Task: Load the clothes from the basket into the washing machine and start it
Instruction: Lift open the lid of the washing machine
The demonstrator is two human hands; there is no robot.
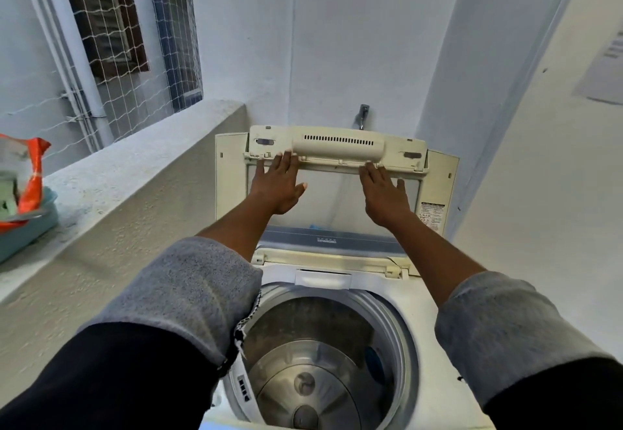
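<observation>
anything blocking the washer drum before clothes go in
Nothing visible blocks the drum: the lid is raised, with the left hand and right hand flat on it. Only the arms reach over it.

There is a single view, worn on the person's head as they stand right up against the washing machine (425, 311), tipped forward and down. The open drum (303, 345) lies close below at 6 o'clock. The raised lid (337, 141) stands at 12 o'clock, within arm's reach, in front of the wall (337, 41). The lens is wide, so a ledge (111, 186) runs off toward 9 o'clock and grey sleeves (175, 294) come in from both lower corners.
</observation>
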